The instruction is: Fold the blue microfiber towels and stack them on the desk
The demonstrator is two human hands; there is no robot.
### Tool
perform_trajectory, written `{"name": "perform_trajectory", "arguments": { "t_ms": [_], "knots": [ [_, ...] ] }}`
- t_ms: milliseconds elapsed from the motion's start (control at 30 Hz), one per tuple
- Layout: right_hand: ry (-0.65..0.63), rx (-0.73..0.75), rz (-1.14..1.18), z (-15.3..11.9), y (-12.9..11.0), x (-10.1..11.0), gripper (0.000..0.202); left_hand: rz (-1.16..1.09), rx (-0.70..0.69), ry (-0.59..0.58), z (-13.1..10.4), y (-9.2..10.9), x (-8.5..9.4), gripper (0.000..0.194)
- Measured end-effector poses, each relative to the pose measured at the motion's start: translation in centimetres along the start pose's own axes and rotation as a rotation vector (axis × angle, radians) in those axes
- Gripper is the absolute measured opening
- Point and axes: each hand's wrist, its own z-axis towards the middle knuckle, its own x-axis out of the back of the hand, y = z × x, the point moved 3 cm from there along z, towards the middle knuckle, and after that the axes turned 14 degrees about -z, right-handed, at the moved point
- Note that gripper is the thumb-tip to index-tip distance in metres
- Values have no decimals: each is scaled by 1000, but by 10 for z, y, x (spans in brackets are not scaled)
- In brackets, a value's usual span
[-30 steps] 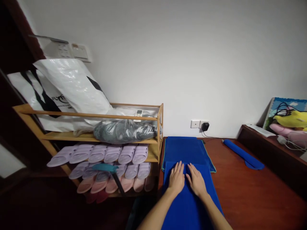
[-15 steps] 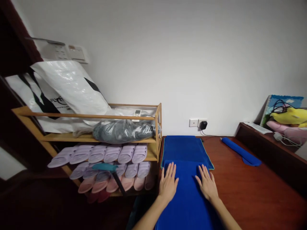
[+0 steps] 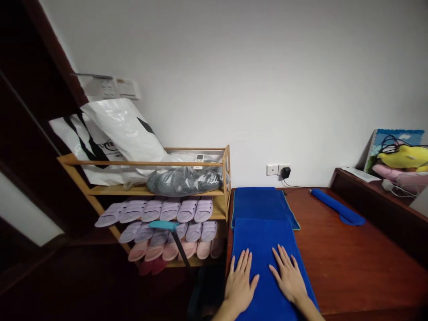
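Note:
A blue cloth (image 3: 262, 240) lies spread over the near part of the wooden tabletop, running off the bottom of the view. My left hand (image 3: 241, 281) rests flat near its left edge, fingers stretched forward. On the right part of the same cloth lies my right hand (image 3: 288, 277), palm down with the fingers spread. Beyond them, a second blue cloth (image 3: 262, 201) with green edging reaches toward the wall, its near end overlapped by the first. Neither hand grips anything.
A rolled blue item (image 3: 336, 206) lies on the reddish wooden table (image 3: 361, 263) at right. To the left stands a shoe rack (image 3: 187, 192) with several slippers and white bags. A black plug (image 3: 285, 172) sits in the wall socket. A raised ledge holds a yellow plush toy (image 3: 406, 157).
Both hands have slid back toward me over the near cloth, whose far end now lies uncovered and flat. The view has shifted slightly to the left.

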Motion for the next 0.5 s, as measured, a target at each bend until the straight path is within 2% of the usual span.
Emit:
{"name": "perform_trajectory", "arguments": {
  "t_ms": [500],
  "knots": [
    [-11,-1,-32,-3,-2,4,64,-53,26,-32,-4,3,4,62]
  ]
}}
